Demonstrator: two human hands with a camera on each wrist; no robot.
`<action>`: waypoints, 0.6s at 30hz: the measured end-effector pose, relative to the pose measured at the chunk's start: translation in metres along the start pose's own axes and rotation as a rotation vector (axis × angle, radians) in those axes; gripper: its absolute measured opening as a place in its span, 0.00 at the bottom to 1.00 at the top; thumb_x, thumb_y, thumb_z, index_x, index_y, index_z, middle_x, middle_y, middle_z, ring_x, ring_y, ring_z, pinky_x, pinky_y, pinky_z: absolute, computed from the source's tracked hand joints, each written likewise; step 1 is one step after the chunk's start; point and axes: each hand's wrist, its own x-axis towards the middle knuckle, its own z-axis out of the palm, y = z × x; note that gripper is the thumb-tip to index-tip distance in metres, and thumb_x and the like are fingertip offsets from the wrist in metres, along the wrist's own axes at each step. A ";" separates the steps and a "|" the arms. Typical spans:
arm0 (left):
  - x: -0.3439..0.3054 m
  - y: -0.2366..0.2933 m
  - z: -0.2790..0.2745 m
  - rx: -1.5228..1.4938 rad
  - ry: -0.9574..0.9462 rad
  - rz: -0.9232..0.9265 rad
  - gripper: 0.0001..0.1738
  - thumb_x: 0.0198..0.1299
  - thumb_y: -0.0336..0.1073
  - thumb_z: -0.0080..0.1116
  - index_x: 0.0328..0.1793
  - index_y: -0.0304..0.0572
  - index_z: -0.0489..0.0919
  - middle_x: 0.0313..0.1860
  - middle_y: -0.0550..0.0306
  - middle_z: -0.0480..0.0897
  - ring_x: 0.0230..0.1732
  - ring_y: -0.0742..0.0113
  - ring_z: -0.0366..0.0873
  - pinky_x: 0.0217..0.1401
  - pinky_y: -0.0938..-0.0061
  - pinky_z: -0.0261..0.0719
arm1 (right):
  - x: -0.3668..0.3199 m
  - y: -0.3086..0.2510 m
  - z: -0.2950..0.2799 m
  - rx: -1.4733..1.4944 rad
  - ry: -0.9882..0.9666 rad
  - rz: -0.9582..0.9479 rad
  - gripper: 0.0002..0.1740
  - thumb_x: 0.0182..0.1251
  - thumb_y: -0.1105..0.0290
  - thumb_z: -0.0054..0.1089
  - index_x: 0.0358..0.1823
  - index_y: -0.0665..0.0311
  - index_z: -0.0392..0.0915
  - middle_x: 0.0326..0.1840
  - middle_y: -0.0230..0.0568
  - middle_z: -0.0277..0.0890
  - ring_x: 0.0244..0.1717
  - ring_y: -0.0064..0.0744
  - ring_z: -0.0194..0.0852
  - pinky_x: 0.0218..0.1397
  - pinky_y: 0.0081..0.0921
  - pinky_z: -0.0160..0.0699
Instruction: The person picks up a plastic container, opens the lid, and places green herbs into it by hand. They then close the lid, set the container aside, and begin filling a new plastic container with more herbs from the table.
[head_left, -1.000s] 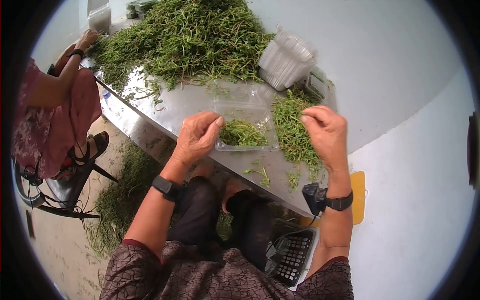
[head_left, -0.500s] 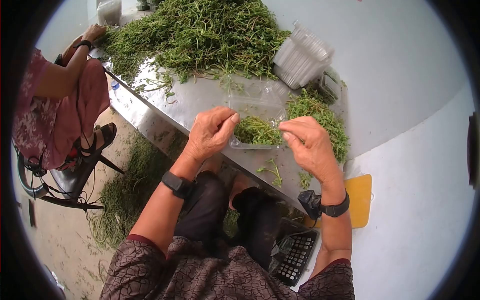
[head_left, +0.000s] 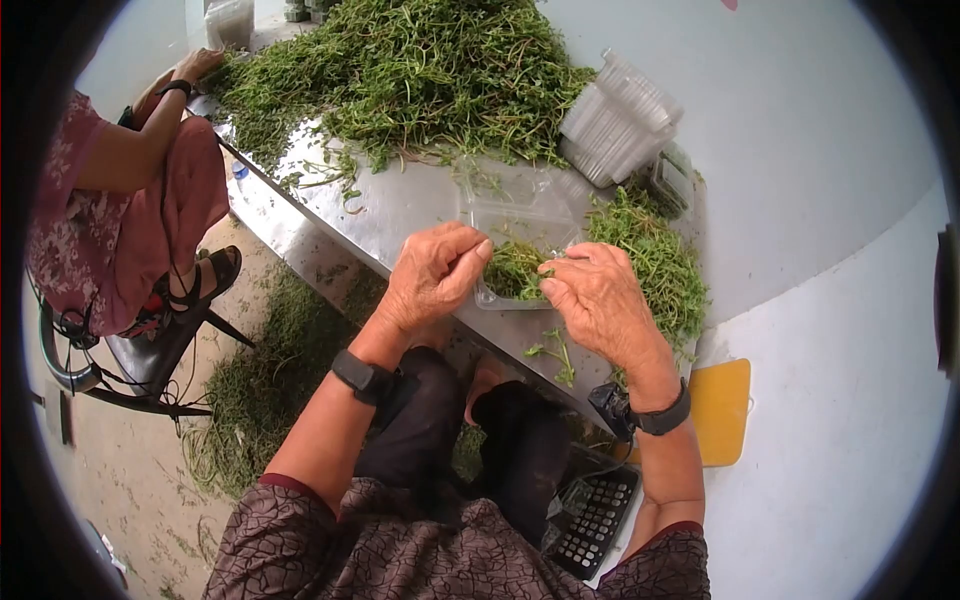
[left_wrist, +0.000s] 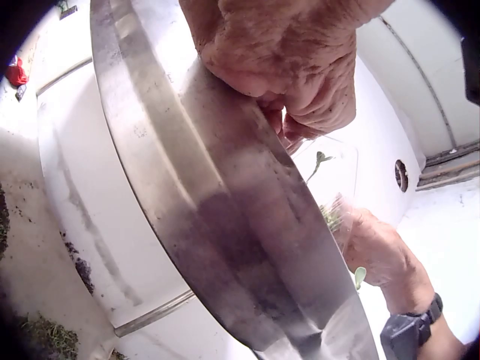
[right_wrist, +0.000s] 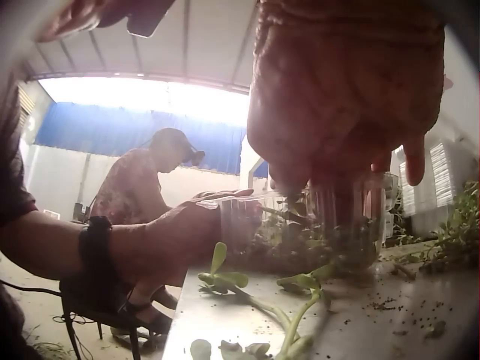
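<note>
In the head view a clear plastic container (head_left: 512, 304) with green stems (head_left: 513, 268) in it stands near the table's edge, its lid folded back. My left hand (head_left: 432, 275) grips the container's left side, thumb uppermost. My right hand (head_left: 604, 305) is at the container's right side, fingers curled down and pinching some greens at its fingertips. From the right wrist view, the right hand (right_wrist: 345, 97) reaches down into the container (right_wrist: 341, 225), while the left hand (right_wrist: 176, 238) holds the far side. The left wrist view shows the left hand (left_wrist: 285, 60) above the table edge.
A large heap of greens (head_left: 430, 80) covers the back of the table (head_left: 375, 205). Stacked clear containers (head_left: 620, 118) stand back right, with a smaller pile of greens (head_left: 650, 255) in front. Another person (head_left: 125, 180) sits at the left. Loose sprigs (head_left: 562, 358) lie near the edge.
My right hand has moved left from the smaller pile to the container, its fingers now lowered among the greens. My left hand has kept its grip on the container.
</note>
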 end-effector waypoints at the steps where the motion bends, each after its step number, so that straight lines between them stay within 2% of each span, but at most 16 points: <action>1: 0.000 0.000 0.000 0.001 0.001 -0.001 0.09 0.61 0.31 0.51 0.33 0.33 0.79 0.24 0.52 0.77 0.27 0.61 0.75 0.32 0.70 0.72 | 0.000 0.000 0.001 -0.003 0.016 0.017 0.12 0.63 0.63 0.58 0.36 0.65 0.81 0.36 0.43 0.81 0.51 0.45 0.74 0.61 0.41 0.63; 6: 0.000 0.000 0.000 -0.014 -0.006 0.005 0.08 0.61 0.30 0.51 0.34 0.33 0.79 0.25 0.51 0.77 0.28 0.61 0.75 0.33 0.69 0.72 | 0.001 -0.003 0.006 -0.049 0.043 0.066 0.12 0.64 0.63 0.58 0.38 0.65 0.82 0.36 0.44 0.82 0.51 0.43 0.74 0.61 0.41 0.64; 9: -0.003 0.001 0.000 0.045 -0.038 0.002 0.08 0.61 0.30 0.51 0.34 0.33 0.79 0.25 0.51 0.77 0.28 0.60 0.75 0.33 0.70 0.72 | -0.001 -0.008 -0.004 0.083 0.087 0.143 0.13 0.64 0.63 0.58 0.39 0.65 0.82 0.38 0.45 0.82 0.53 0.44 0.74 0.62 0.41 0.63; 11: -0.004 0.005 0.000 0.011 -0.026 -0.023 0.08 0.61 0.31 0.51 0.34 0.33 0.79 0.25 0.51 0.77 0.28 0.59 0.75 0.33 0.69 0.72 | 0.000 -0.012 -0.014 0.069 0.157 0.031 0.12 0.64 0.63 0.58 0.39 0.64 0.82 0.40 0.44 0.82 0.54 0.46 0.73 0.64 0.43 0.62; 14: -0.004 0.006 0.001 -0.038 -0.015 -0.033 0.08 0.61 0.31 0.51 0.34 0.34 0.79 0.25 0.51 0.77 0.28 0.58 0.75 0.33 0.69 0.72 | 0.002 -0.019 -0.012 0.053 0.122 -0.053 0.12 0.64 0.62 0.58 0.39 0.64 0.82 0.41 0.45 0.82 0.54 0.49 0.73 0.65 0.45 0.60; 18: 0.000 0.001 0.000 -0.004 0.010 0.030 0.08 0.61 0.31 0.51 0.34 0.34 0.79 0.25 0.51 0.77 0.28 0.58 0.75 0.33 0.69 0.72 | 0.008 -0.007 0.004 0.023 0.075 -0.018 0.13 0.66 0.61 0.55 0.38 0.63 0.81 0.40 0.45 0.82 0.54 0.50 0.72 0.65 0.47 0.60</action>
